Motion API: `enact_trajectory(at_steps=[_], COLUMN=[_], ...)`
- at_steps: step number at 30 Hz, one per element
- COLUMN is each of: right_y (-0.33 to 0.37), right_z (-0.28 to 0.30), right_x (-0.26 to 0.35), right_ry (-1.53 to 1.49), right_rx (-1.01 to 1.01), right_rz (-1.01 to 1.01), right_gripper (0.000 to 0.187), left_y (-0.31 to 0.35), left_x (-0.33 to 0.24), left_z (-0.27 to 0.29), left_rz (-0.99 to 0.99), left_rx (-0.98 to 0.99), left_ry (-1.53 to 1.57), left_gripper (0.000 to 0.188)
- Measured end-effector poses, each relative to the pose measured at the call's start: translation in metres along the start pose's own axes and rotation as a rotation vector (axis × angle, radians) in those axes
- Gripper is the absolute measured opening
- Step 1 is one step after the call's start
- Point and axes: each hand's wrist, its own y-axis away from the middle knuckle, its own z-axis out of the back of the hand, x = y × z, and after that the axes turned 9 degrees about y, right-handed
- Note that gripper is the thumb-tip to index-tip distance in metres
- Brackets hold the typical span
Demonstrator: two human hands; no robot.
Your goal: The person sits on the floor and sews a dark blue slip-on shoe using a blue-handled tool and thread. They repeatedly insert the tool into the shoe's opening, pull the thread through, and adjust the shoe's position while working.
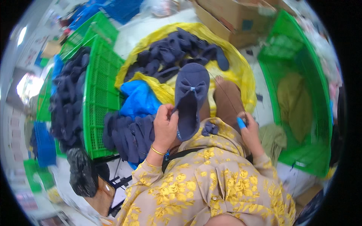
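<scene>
My left hand grips a dark navy slipper by its side, sole away from me. A fabric bow with a small shiny ornament at its middle sits on the slipper's upper. Out to the right, my right hand is closed in a pinch, with a blue cover on one finger. A thin dark thread stretches from near the slipper to the pinched fingers; whether they also hold a needle cannot be made out. On my lap, below the slipper, lies a loose dark fabric bow.
Ahead, a yellow sack lies spread with many dark slippers on it. A green crate and stacked slippers stand left, beside a blue bag. Another green crate holds olive cloth at right. Cardboard boxes stand behind.
</scene>
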Motion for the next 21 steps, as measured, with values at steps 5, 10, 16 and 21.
enact_trajectory(at_steps=[5, 10, 16, 21], right_y=[0.020, 0.027, 0.024, 0.019], right_z=[0.006, 0.004, -0.001, -0.004], right_x=[-0.040, -0.063, -0.058, -0.055], right_ry=[-0.010, -0.169, -0.172, -0.151], right_rx=[-0.015, 0.042, 0.078, 0.067], right_rz=[-0.060, -0.145, -0.108, -0.066], right_gripper=[0.010, 0.005, 0.005, 0.004], left_y=[0.011, 0.030, 0.043, 0.013], left_x=[0.015, 0.040, 0.038, 0.019], left_z=[0.014, 0.034, 0.057, 0.122], left_rz=[0.028, 0.469, 0.629, 0.390], left_rx=[-0.123, -0.052, -0.228, -0.542], left_ry=[-0.025, 0.182, 0.420, 0.417], left_gripper=[0.012, 0.011, 0.011, 0.006])
